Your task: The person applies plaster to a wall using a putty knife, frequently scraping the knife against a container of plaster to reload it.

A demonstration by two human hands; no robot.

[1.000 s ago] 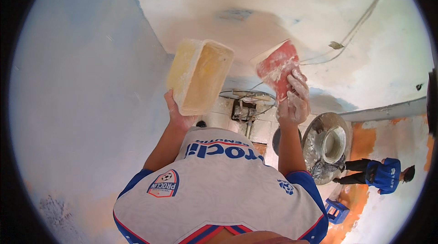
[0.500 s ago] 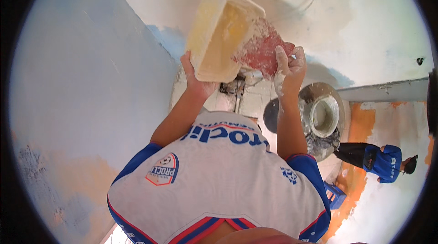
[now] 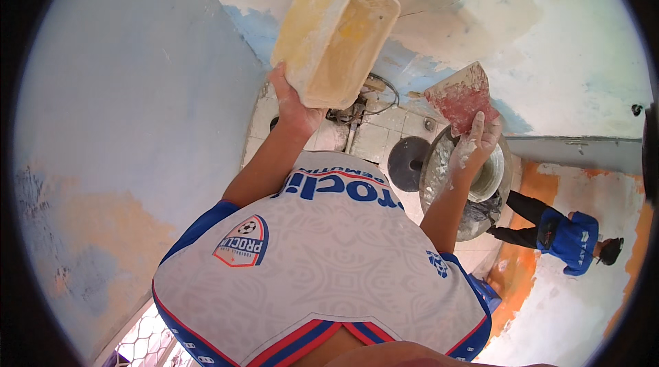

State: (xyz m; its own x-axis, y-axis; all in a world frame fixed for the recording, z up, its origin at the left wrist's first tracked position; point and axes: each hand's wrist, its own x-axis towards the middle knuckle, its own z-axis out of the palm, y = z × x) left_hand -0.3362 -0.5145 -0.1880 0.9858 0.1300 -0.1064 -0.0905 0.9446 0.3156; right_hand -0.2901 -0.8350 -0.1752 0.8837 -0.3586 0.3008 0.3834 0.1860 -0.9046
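My left hand (image 3: 298, 111) grips the lower corner of a yellowish rectangular plastic tub (image 3: 305, 27), held up and tilted in front of the wall. Pale plaster-like residue coats its inside, with a yellow patch showing through. Out to the right, my right hand (image 3: 480, 139) is closed on a red putty scraper (image 3: 468, 98) with a wide blade. Dried or wet pale paste smears the scraper and my fingers. A gap separates the scraper from the tub. Part of the scraper's grip is hidden by my fingers.
Beneath my right forearm stands a large round container (image 3: 436, 175) with a pale bucket (image 3: 498, 178) on it. A dark disc (image 3: 408, 164) lies beside it. Cables (image 3: 392, 89) lie near the patchy wall (image 3: 549, 51). Another person in blue (image 3: 570, 236) stands at far right.
The scraper has come out of the tub and moved right and down with my right hand. The tub has shifted slightly up and left, still in my left hand.
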